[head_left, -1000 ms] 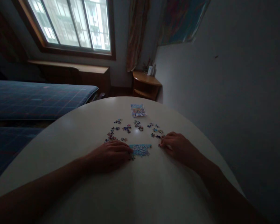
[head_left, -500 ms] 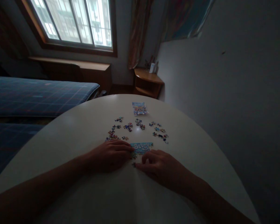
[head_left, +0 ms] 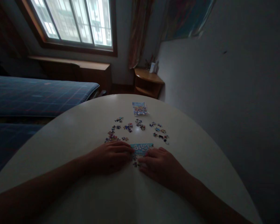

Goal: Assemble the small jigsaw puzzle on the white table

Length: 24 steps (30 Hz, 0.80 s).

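Observation:
A joined strip of light-blue jigsaw pieces [head_left: 142,148] lies on the round white table [head_left: 84,124] in front of me. My left hand [head_left: 108,156] rests flat beside its left end, fingertips touching it. My right hand [head_left: 160,165] lies just below the strip's right part, fingers curled and pressing on a small dark puzzle piece [head_left: 136,164] under the strip. Loose pieces [head_left: 128,127] are scattered beyond the strip, with another cluster of pieces [head_left: 160,134] to the right.
A small picture card [head_left: 139,108] lies at the table's far side. A bed with a blue checked cover [head_left: 37,96] is on the left, a wooden corner shelf [head_left: 148,82] behind the table, a grey wall [head_left: 224,93] close on the right.
My right hand moved from the right-hand cluster of pieces to below the blue strip, bringing a small piece against it. The left hand stayed put.

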Tool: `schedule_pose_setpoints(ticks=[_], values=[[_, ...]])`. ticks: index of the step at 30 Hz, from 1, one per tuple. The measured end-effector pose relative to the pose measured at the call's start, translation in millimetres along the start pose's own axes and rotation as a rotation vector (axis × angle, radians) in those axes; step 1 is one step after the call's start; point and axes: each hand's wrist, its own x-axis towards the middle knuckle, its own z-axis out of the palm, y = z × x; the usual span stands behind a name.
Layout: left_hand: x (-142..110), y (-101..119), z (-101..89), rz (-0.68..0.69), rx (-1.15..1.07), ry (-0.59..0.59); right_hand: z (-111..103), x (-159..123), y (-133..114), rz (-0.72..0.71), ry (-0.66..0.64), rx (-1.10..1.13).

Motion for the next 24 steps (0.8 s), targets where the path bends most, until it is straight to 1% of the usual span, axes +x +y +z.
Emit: schedule_pose_setpoints(ticks=[6,12,18,24], values=[[-2.5,-0.3,1.6,-0.016,0.001,0.002,7.7,2.4,-7.1,0.163,0.01,0.137],[-2.4,-0.6,2.7,-0.01,-0.004,-0.005,6.6,4.5,-14.7,0.26,0.014,0.285],[-0.1,0.5,0.0,-0.012,-0.018,-0.01,5.2,6.0,-19.1,0.289,0.023,0.329],[-1.0,-0.2,0.4,-0.021,-0.013,-0.03,11.0,7.8,-16.8,0.244,0.094,0.279]])
